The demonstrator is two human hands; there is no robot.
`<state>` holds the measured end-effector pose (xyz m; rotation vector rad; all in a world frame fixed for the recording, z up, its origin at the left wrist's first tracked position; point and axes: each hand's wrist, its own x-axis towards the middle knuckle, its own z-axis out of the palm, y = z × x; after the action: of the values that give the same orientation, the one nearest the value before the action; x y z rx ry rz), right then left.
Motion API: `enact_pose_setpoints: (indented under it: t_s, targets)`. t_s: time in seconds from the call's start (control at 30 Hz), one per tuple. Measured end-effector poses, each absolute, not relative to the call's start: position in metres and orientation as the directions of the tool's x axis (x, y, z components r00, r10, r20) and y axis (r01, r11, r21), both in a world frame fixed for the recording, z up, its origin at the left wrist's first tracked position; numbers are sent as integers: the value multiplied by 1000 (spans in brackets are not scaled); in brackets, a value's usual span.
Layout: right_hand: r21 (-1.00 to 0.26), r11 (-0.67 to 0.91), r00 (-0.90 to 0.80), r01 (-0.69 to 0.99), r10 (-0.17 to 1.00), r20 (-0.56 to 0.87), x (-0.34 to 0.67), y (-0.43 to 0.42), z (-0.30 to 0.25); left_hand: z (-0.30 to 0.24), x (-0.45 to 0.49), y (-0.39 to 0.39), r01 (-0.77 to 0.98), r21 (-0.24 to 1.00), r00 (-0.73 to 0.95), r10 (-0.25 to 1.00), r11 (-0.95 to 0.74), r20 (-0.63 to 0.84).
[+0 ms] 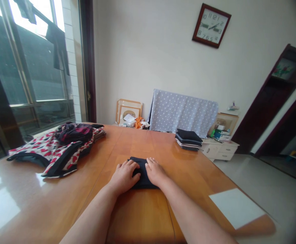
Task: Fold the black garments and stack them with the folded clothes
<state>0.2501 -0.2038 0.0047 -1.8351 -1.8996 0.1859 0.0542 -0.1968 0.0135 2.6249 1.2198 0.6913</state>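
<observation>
A small folded dark navy cloth (140,173) lies on the wooden table (142,217) in front of me. My left hand (124,175) rests flat on its left part, fingers stretched over it. My right hand (155,171) lies flat on its right part, fingers pointing away from me. Both hands press down on the cloth and cover much of it. Neither hand grips anything.
A pile of unfolded clothes with a red-and-white heart pattern (58,147) sits at the left. A stack of folded dark clothes (188,139) stands at the far right of the table. A white sheet (235,207) lies by the right edge.
</observation>
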Motion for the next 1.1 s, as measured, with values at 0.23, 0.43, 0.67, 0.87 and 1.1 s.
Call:
enact_pose_setpoints:
  t_s: [0.23,0.43,0.67,0.87,1.1]
  targets:
    - [-300,3,57,954,980,192,240,-211,-7,7,46,-183,705,421,428,815,-571,391]
    - [-299,14,38,954,985,167,239,-212,-4,6,40,-175,665,570,249,863,-483,440]
    - [-332,50,0,942,989,151,241,-209,-7,10,45,-189,676,448,448,809,-585,381]
    - [-661,102,43,743,979,199,264,-200,-11,11,43,-190,737,425,448,850,-526,277]
    - [-929,20,467,370,860,204,316,-213,-13,18,44,-191,750,392,442,844,-533,302]
